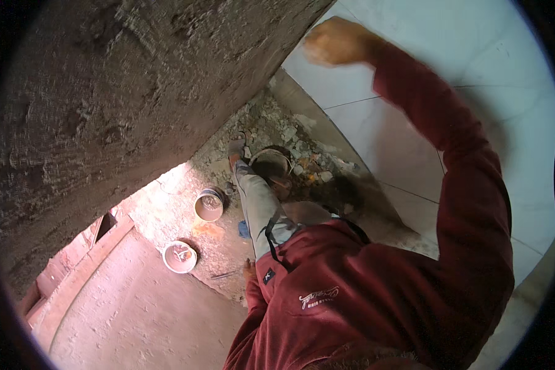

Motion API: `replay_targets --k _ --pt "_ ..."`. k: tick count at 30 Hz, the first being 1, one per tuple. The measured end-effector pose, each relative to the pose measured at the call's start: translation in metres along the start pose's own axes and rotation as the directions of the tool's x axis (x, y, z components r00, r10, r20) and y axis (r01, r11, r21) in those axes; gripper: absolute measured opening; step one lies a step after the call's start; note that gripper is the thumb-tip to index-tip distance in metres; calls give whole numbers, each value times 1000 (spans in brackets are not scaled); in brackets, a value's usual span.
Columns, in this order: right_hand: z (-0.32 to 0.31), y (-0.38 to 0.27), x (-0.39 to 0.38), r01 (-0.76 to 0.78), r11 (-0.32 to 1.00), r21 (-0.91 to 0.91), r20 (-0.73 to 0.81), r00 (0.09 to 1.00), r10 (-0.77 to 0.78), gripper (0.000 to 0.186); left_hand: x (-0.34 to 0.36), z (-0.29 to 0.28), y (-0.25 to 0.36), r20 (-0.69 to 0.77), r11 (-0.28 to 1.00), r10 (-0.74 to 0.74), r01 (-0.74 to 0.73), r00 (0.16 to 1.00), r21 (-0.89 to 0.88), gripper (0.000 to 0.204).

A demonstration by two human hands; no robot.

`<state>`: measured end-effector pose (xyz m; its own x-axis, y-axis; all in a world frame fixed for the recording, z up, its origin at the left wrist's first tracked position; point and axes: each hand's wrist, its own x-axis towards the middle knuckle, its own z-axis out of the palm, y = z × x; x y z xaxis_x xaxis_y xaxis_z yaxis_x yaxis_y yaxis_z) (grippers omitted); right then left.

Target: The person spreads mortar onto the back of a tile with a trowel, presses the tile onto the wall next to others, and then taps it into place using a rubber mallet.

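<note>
- Your right hand is up at the tiles, just right of the rough wall; its fingers look curled together, but it is blurred, so you cannot tell whether they pinch anything or touch the surface.
- The tiles, white with thin dark joints, stand right of the rough wall, near its edge.
- Your left hand hangs beside your thigh, well apart from the rough wall; its fingers are too hidden to tell.
- Rubble and a wide bucket lie near the rough wall's foot.
- A small bucket and a white bucket stand farther below the rough wall.
</note>
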<state>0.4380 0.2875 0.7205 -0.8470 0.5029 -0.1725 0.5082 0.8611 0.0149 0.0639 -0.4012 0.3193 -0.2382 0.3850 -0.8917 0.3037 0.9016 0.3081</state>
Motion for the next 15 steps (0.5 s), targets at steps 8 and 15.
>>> replay_targets --k 8,15 --pt "27 2 -73 -283 953 -107 -259 933 248 21 29 -55 32 -3 849 -61 50 998 -526 57" --pt "123 -262 -191 -435 785 440 211 900 381 29 100 -106 65 -87 918 313 -324 946 -228 48"
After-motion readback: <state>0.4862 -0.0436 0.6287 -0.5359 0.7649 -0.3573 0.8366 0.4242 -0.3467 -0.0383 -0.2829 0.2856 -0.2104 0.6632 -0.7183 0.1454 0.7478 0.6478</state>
